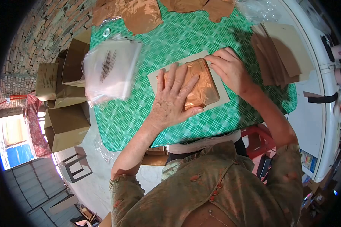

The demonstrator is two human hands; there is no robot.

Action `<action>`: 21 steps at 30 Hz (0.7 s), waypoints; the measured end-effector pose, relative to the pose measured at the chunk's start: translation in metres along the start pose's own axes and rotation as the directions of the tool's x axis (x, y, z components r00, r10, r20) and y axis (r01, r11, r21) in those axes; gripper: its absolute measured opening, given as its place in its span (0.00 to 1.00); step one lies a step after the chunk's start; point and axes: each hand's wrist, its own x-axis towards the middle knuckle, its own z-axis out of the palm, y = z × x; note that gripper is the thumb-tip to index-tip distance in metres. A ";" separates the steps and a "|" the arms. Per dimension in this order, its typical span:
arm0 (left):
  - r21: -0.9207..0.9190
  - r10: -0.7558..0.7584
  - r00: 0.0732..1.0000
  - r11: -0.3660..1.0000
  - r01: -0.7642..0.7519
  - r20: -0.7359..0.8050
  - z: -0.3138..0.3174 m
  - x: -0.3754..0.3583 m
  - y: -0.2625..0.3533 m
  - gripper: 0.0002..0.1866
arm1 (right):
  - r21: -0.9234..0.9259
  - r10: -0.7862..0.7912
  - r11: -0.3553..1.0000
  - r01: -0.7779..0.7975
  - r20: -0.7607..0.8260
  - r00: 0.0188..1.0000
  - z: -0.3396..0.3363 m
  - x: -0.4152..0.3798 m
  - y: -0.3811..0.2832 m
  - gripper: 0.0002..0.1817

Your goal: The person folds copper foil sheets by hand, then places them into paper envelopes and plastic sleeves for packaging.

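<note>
A shiny copper-coloured folded foil piece (202,84) lies on a pale cardboard sheet (220,97) in the head view. My left hand (171,92) rests flat on the foil's left part, fingers spread and pressing down. At the sheet's upper right corner is my right hand (229,70), its fingers bent and closed at the edge. They seem to pinch the cardboard there, though the fingertips partly hide the contact. To the left lies a stack of clear plastic bags (119,72) with dark printing.
A green checked tablecloth (166,45) covers the table. More cardboard sheets (286,49) are stacked at the right. Copper-coloured foil pieces (142,17) and clear plastic (257,10) lie along the far edge. Open cardboard boxes (68,125) stand left of the table.
</note>
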 end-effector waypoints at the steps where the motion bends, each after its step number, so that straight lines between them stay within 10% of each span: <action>1: 0.001 0.000 1.000 1.000 0.000 0.000 0.000 0.000 0.000 0.50 | -0.009 -0.004 1.000 0.003 -0.033 0.999 -0.001 -0.002 -0.003 0.14; 21: 0.016 -0.009 1.000 1.000 0.009 0.027 0.000 0.001 0.001 0.50 | -0.165 -0.081 0.981 0.101 0.122 0.989 -0.001 -0.011 -0.005 0.17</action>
